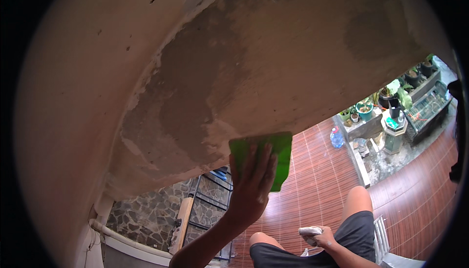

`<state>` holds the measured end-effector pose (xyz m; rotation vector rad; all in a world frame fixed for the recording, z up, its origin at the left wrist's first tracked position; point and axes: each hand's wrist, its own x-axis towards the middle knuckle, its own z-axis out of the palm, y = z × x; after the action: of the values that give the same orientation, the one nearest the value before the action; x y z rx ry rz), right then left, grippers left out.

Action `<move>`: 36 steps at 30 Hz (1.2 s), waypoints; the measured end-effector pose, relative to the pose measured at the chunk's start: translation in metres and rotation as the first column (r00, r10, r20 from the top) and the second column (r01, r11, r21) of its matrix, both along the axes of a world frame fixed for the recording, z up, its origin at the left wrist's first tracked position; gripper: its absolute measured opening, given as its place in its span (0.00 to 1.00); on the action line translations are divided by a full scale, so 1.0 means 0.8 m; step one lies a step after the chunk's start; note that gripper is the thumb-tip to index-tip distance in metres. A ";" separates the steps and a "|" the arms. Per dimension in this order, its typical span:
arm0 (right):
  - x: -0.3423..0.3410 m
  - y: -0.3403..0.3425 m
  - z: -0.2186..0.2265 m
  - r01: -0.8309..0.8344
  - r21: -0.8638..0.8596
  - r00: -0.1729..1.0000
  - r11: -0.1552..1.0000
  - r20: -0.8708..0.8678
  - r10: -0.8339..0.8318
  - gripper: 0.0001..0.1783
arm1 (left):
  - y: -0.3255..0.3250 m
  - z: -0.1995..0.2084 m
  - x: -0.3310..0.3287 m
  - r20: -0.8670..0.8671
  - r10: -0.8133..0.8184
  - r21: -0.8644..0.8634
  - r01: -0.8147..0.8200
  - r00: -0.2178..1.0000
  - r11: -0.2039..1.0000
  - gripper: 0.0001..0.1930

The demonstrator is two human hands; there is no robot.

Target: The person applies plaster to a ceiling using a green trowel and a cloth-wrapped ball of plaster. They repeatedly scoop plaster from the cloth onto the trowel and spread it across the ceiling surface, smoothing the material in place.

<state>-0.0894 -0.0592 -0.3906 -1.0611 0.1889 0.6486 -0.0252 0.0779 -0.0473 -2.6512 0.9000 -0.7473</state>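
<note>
My left hand [253, 182] is raised with its fingers spread flat over a green plastic putty spreader [282, 163]. The spreader's upper edge meets the lower part of a plastered surface [273, 82] that slopes overhead. Darker grey patches [190, 72] with ragged pale edges cover much of that surface. Low over my lap, my right hand [324, 239] is closed round a whitish, smeared object [310, 230]; its kind cannot be made out.
Below lies a red-brown striped tile floor [312, 170]. On the right are potted plants [364, 107], a water bottle [336, 137], an octagonal stand [394, 134] and a wire cage [427, 109]. A black metal frame [210, 199] and a wooden plank [181, 224] stand at lower left.
</note>
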 end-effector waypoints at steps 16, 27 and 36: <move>0.006 0.008 -0.015 -0.018 -0.082 1.000 0.996 0.021 0.020 0.21 | -0.038 0.185 0.099 0.665 -0.051 -0.018 0.084 0.745 0.996 0.45; 0.006 0.008 -0.002 0.025 -0.029 0.998 0.999 -0.049 -0.027 0.13 | -0.011 0.106 0.039 0.275 -0.007 0.056 -0.009 0.961 0.998 0.35; 0.005 0.006 -0.011 -0.002 0.022 1.000 1.000 -0.015 0.003 0.15 | -0.010 0.093 -0.012 0.255 -0.011 -0.041 0.022 0.967 0.999 0.38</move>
<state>-0.0854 -0.0547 -0.3992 -1.0362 0.1930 0.6594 -0.0347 0.0702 0.0275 -2.5089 0.8443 -1.0927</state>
